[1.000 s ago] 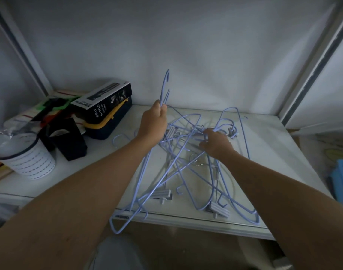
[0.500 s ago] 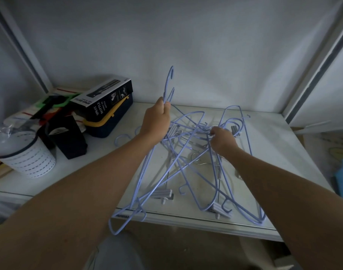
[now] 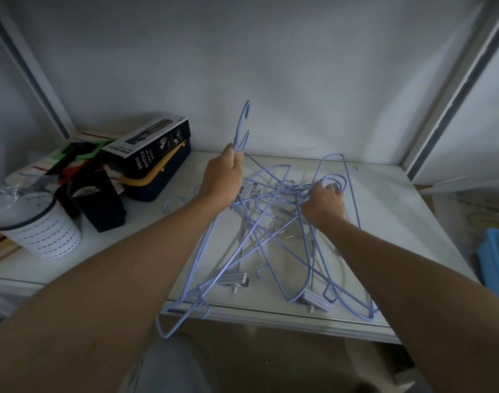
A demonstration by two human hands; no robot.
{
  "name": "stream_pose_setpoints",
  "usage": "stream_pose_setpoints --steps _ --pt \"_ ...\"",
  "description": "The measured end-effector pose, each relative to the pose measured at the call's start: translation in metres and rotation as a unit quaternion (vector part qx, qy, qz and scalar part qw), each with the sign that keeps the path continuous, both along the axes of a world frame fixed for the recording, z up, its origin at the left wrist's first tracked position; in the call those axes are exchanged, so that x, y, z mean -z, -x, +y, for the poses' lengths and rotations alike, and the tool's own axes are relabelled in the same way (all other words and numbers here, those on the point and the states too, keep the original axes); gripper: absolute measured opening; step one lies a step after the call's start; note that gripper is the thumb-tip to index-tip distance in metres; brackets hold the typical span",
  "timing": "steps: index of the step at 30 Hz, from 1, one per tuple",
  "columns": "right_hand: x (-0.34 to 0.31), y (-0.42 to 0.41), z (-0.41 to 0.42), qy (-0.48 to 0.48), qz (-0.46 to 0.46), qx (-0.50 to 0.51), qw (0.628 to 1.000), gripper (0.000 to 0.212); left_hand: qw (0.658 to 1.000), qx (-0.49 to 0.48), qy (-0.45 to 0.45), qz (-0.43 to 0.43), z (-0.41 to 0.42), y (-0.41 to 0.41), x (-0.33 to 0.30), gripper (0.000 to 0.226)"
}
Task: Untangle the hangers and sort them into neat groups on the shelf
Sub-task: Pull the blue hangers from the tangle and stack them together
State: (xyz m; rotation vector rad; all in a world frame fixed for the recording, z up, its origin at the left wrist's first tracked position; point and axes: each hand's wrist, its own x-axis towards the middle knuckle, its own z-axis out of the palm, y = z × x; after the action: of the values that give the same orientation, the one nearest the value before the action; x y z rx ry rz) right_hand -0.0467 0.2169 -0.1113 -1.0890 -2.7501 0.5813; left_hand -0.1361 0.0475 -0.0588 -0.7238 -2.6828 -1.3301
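A tangle of light blue wire hangers [image 3: 274, 228] lies on the white shelf [image 3: 398, 222], some with grey clips. My left hand [image 3: 223, 180] grips the necks of two hangers whose hooks [image 3: 242, 123] point up; their lower ends [image 3: 183, 316] hang past the shelf's front edge. At the back right of the pile, my right hand [image 3: 323, 204] is closed on a bunch of wires. One loose hook [image 3: 173, 201] peeks out left of my left forearm.
On the shelf's left stand a black spray-bottle box [image 3: 149, 146] on a dark blue case [image 3: 160, 182], a black holder [image 3: 101, 205], and a white perforated cup [image 3: 41, 231]. A blue basket [image 3: 494, 262] sits lower right, beyond the shelf. The back wall is close.
My left hand has lifted the held hangers slightly up and to the right. My right hand has shifted right and farther back into the pile, dragging wires with it.
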Motion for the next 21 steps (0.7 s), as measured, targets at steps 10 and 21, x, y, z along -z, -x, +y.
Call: stream_pose_setpoints --steps 10,21 --pt "0.005 0.066 -0.097 -0.016 -0.041 -0.237 0.97 0.041 0.998 -0.049 0.025 0.022 -0.054 0.021 -0.011 0.029" --pt "0.029 0.123 -0.162 0.008 -0.091 -0.26 0.961 0.043 0.994 -0.104 0.003 -0.023 -0.122 0.047 0.005 0.024"
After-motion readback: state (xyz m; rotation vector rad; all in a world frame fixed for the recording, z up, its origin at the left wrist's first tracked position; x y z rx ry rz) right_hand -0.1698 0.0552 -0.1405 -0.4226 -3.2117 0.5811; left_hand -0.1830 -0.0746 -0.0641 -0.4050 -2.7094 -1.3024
